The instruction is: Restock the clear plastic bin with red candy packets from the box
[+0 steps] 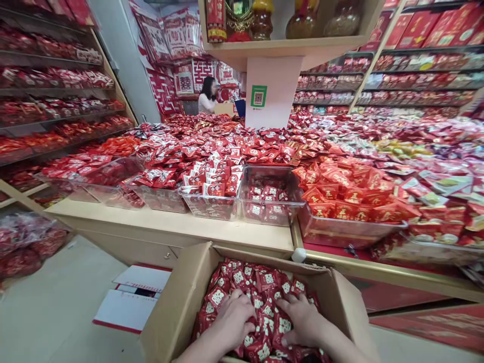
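Note:
A cardboard box (pixel 174 297) with raised flaps stands in front of me, full of small dark red packets (pixel 264 280) printed with white characters. Inside it, my left hand (pixel 232 318) rests on the packets, fingers bent and slightly apart. To its right, my right hand (pixel 301 320) lies on the same heap with its fingers spread. Neither hand shows a packet gripped; what lies under the palms is hidden. On the counter beyond, a clear plastic bin (pixel 298 203) holds a low layer of similar dark red packets.
More clear bins line the counter (pixel 204 233), including one of orange-red packets (pixel 340 194). Heaped packets spread behind them. A pillar (pixel 274 96) carries a shelf overhead. Flattened white cartons (pixel 130 297) lie on the left floor. A person (pixel 206 98) is at the back.

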Available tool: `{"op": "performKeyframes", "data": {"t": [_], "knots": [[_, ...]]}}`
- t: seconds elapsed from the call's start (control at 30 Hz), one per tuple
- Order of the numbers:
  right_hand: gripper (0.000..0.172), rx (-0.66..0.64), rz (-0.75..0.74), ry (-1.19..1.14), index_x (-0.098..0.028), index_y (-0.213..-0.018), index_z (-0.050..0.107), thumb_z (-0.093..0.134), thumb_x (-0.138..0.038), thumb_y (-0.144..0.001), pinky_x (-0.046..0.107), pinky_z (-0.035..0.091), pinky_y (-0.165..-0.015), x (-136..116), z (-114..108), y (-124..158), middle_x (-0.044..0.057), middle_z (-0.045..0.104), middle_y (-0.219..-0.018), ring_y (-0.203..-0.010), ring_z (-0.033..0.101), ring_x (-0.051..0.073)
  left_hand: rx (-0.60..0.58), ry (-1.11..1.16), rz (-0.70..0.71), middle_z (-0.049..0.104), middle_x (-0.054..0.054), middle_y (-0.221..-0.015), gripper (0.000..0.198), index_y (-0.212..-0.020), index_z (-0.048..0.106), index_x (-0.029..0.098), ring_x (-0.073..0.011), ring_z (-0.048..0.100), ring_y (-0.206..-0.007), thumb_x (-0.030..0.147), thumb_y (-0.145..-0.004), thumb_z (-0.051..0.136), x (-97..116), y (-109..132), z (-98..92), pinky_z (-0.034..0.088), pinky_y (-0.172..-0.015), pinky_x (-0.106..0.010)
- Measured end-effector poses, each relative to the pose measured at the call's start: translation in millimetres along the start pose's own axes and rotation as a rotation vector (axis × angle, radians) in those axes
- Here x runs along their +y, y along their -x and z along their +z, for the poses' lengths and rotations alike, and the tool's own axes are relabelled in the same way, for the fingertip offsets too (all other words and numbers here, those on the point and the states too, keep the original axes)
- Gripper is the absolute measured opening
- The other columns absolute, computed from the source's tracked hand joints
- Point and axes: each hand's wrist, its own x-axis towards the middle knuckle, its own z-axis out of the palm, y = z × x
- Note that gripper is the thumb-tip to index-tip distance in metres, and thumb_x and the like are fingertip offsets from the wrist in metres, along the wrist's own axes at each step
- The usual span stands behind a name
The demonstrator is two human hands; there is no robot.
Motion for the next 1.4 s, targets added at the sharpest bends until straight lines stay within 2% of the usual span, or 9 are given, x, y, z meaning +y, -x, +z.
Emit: {"op": "performKeyframes", "data": {"t": [0.17,0.3,0.43,0.57,0.7,0.97,1.2,1.3,1.4], "knots": [[0.045,0.061,-0.188,-0.032,-0.019,-0.087,0.058,0.07,-0.028,-0.044,0.031,0.04,-0.075,7.8,11.6,-0.6,0.007,0.055,-0.095,-0.088,0.05,0.024,0.258,0.365,-0.071,0.062,0.001,-0.092,0.003,-0.063,0.061,0.022,-0.0231,0.039,-0.103,0.02,-0.064,0.062,2.1,-2.3,-9.3,0.025,-0.09,-0.036],[0.031,0.189,-0.255,-0.31,-0.02,-0.085,0.052,0.062,-0.027,-0.056,0.026,0.04,-0.07,16.3,-1.0,-1.1,0.0,0.058,-0.081,-0.076,0.052,0.017,0.437,0.97,-0.22,0.058,0.0,-0.069,0.017,-0.063,0.056,0.018,-0.0189,0.051,-0.08,0.035,-0.067,0.06,2.2,-5.9,-20.0,0.036,-0.078,-0.031],[0.025,0.374,-0.252,-0.791,-0.019,-0.08,0.045,0.057,-0.036,-0.067,0.026,0.041,-0.063,10.1,-16.3,2.8,-0.001,0.054,-0.07,-0.066,0.05,0.014,0.408,1.19,-0.287,0.053,0.004,-0.062,0.027,-0.082,0.051,0.02,-0.0116,0.051,-0.058,0.045,-0.075,0.044,8.8,-10.0,-26.2,0.041,-0.058,-0.025],[0.028,0.342,-0.259,-1.338,-0.02,-0.078,0.043,0.053,-0.045,-0.071,0.024,0.042,-0.051,-18.8,-26.8,15.5,-0.001,0.052,-0.068,-0.058,0.05,0.012,0.244,1.307,-0.278,0.049,0.006,-0.05,0.038,-0.101,0.05,0.019,-0.0094,0.045,-0.044,0.045,-0.073,0.047,31.3,-11.5,-32.1,0.036,-0.043,-0.02],[0.027,0.346,-0.27,-1.508,-0.02,-0.07,0.041,0.056,-0.043,-0.071,0.023,0.04,-0.047,-41.6,-27.5,24.1,-0.002,0.052,-0.064,-0.054,0.049,0.01,0.072,1.275,-0.107,0.055,0.003,-0.054,0.042,-0.105,0.051,0.018,-0.0098,0.047,-0.047,0.043,-0.071,0.055,58.1,-14.4,-40.1,0.036,-0.043,-0.019],[0.027,0.395,-0.259,-1.425,-0.017,-0.06,0.044,0.061,-0.038,-0.067,0.022,0.038,-0.052,-27.3,-22.8,25.5,-0.003,0.053,-0.062,-0.053,0.046,0.008,0.247,0.931,-0.049,0.058,-0.001,-0.069,0.039,-0.082,0.059,0.014,-0.013,0.05,-0.062,0.045,-0.081,0.036,56.3,-15.6,-41.4,0.04,-0.056,-0.024],[0.033,0.298,-0.46,-0.739,-0.021,-0.101,0.052,0.057,-0.033,-0.071,0.031,0.042,-0.078,-21.6,-24.5,28.9,0.005,0.06,-0.098,-0.09,0.054,0.018,0.313,0.707,-0.009,0.053,0.002,-0.059,0.033,-0.064,0.059,0.016,-0.012,0.045,-0.059,0.039,-0.08,0.042,49.6,-6.9,-38.3,0.034,-0.058,-0.022],[0.026,0.331,-0.508,-0.489,-0.02,-0.098,0.056,0.05,-0.033,-0.076,0.029,0.043,-0.073,-29.6,-48.3,37.5,0.004,0.062,-0.09,-0.079,0.057,0.016,0.342,0.739,-0.037,0.058,0.001,-0.064,0.032,-0.075,0.06,0.017,-0.0136,0.05,-0.064,0.038,-0.082,0.038,43.3,-3.9,-39.3,0.036,-0.062,-0.023],[0.03,0.543,-0.533,-0.41,-0.019,-0.099,0.056,0.051,-0.037,-0.075,0.027,0.044,-0.069,-39.6,-107.1,40.4,0.005,0.062,-0.089,-0.077,0.057,0.016,0.366,0.834,-0.103,0.062,0.0,-0.068,0.03,-0.095,0.058,0.017,-0.015,0.054,-0.068,0.036,-0.082,0.037,30.9,-0.1,-38.4,0.038,-0.069,-0.026]]}}
